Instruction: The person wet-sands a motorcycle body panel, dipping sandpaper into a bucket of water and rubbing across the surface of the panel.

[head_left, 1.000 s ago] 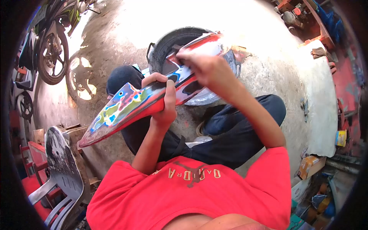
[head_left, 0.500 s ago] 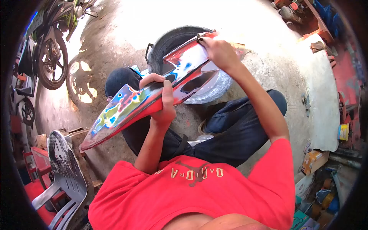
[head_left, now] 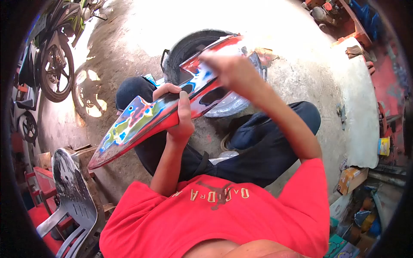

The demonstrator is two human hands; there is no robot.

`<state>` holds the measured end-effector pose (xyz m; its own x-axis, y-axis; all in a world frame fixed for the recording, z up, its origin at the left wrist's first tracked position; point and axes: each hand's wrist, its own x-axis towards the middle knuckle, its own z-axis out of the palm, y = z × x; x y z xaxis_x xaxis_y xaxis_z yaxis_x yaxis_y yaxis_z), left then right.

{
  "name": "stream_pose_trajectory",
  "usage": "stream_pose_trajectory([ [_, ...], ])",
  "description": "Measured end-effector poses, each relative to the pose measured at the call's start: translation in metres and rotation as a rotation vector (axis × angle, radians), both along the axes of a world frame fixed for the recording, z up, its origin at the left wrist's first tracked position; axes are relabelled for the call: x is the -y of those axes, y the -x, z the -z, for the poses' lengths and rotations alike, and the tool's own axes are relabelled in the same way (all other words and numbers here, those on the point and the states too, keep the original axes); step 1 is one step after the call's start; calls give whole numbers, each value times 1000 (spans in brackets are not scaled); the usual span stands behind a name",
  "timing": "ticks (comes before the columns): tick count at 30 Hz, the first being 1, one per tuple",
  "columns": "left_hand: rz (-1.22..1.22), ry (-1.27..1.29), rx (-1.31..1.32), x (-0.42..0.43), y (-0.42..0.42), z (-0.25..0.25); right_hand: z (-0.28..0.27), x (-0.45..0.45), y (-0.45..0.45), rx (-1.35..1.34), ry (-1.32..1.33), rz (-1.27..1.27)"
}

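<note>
A long, pointed motorcycle fairing panel [head_left: 142,122] slants across my lap, its paint worn through in patches of white, blue, red and green. My left hand [head_left: 180,114] is closed round the panel's middle, thumb on top. Over the panel's upper part, my right hand [head_left: 236,77] is closed and blurred by motion. At its fingertips is a small dark sheet that looks like sandpaper [head_left: 209,61], pressed on or close to the painted face. Below the panel's far end stands a black basin [head_left: 172,64], partly covered by the panel.
A motorcycle [head_left: 56,64] stands at the upper left. A grey plastic chair [head_left: 75,193] is at the lower left. To the right are a long pale slab [head_left: 361,116], a cardboard box [head_left: 352,179] and a yellow tub [head_left: 384,146]. My bent legs [head_left: 266,146] flank the basin.
My right hand has slid down and left along the panel from its far end towards the middle. My left hand keeps its grip, and the panel has shifted only slightly.
</note>
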<state>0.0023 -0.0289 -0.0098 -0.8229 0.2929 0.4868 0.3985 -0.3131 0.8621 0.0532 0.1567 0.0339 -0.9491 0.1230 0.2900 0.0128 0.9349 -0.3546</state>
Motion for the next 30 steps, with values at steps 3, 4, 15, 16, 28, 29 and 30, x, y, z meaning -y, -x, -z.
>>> stream_pose_trajectory([
  [3, 4, -11, -13, 2, 1, -1, -14, 34, -10, -336, -9, -219],
  [4, 14, -15, -5, 4, 0, -3, -8, 26, -6, -306, 17, -204],
  [15, 1, -78, 67, 1, 0, -3, -12, 33, -10, -250, 65, -239],
  [16, -20, -61, 55, 1, -1, -4, -7, 23, -10, -243, 38, -210],
  [28, -99, -35, -8, 1, 2, -3, 36, -53, 4, -85, -13, 15],
  [29, -122, -13, -59, 2, 4, 1, 35, -73, 8, 116, 41, 171],
  [30, -144, 11, -108, 2, 5, 2, 38, -83, 12, -53, 56, 152],
])
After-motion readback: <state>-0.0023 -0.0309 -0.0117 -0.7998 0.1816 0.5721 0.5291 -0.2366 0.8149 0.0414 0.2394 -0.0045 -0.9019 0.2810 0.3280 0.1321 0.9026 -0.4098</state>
